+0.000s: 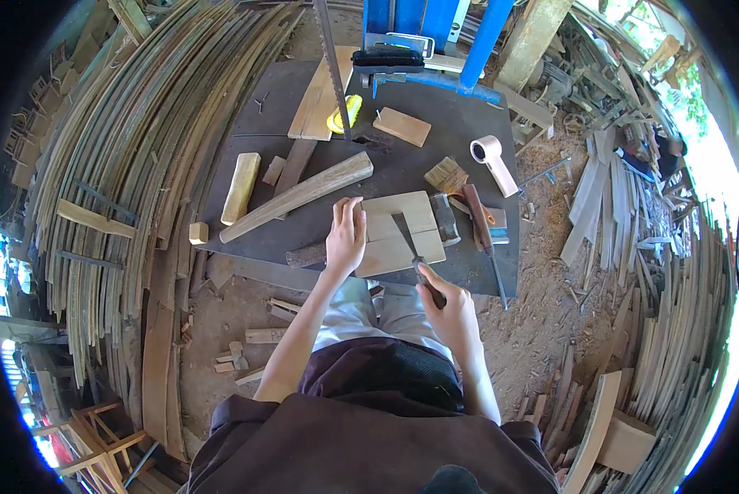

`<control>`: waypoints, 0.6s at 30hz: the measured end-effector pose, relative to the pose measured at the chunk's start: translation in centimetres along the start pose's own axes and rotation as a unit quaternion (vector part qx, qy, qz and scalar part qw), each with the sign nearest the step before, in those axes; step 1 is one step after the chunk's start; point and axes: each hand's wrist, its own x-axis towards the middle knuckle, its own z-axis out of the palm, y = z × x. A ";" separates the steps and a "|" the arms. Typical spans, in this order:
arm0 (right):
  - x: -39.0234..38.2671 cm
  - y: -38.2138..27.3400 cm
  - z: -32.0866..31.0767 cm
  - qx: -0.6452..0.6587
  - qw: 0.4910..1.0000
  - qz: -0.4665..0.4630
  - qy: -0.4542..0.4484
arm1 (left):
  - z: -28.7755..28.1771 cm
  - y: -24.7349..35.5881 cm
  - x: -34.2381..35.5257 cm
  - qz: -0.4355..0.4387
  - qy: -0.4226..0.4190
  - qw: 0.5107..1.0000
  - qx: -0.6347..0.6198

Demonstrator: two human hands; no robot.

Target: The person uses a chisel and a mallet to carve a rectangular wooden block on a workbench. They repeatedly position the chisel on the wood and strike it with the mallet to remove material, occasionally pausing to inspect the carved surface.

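Observation:
A pale, square wooden board (378, 256) with thin lines across its face lies at the near edge of a dark worktable (304, 76). My right hand (450, 309) is closed around the dark handle of a chisel (406, 235), its flat blade slanting up and left over the board. My left hand (346, 240) rests at the board's left side, fingers extended and slightly bent; whether they press on its edge is hard to see. Right of the board sit a dark metal block (445, 219), a bristle brush (446, 174) and a second long tool with a brown handle (476, 212).
An upright saw blade (334, 74) rises through the table before a blue machine frame (485, 49). A long timber (299, 198), a wooden block (240, 188), a yellow object (345, 114) and a pink handheld fan (494, 163) lie around. Stacked wood strips (139, 148) stand left; shavings cover the floor.

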 end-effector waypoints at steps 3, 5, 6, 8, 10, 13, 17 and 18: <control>-1.7 -0.5 -1.3 -0.013 0.999 0.024 -0.029 | 0.0 -0.1 0.0 0.008 0.003 1.000 0.004; -2.4 -0.1 -1.9 -0.017 0.999 0.033 -0.037 | 0.1 0.1 0.0 0.014 0.006 1.000 0.004; -2.5 0.0 -2.0 -0.013 0.999 0.033 -0.036 | -0.1 0.1 0.0 0.013 0.007 1.000 0.003; -2.7 0.1 -2.1 -0.009 0.999 0.035 -0.034 | 0.0 0.1 -0.1 0.014 0.011 1.000 0.005; -2.7 0.0 -2.0 -0.007 0.999 0.036 -0.031 | 0.1 0.0 -0.1 0.011 0.014 1.000 0.007; -2.3 -0.2 -1.8 -0.004 0.999 0.030 -0.026 | 0.2 0.0 -0.1 0.012 0.022 1.000 0.013; -2.3 -0.4 -1.6 -0.010 0.999 0.028 -0.028 | 0.3 0.0 -0.1 0.013 0.026 0.999 0.013; -2.3 -0.2 -1.6 -0.013 0.999 0.022 -0.026 | 0.3 0.1 -0.1 0.010 0.024 1.000 0.012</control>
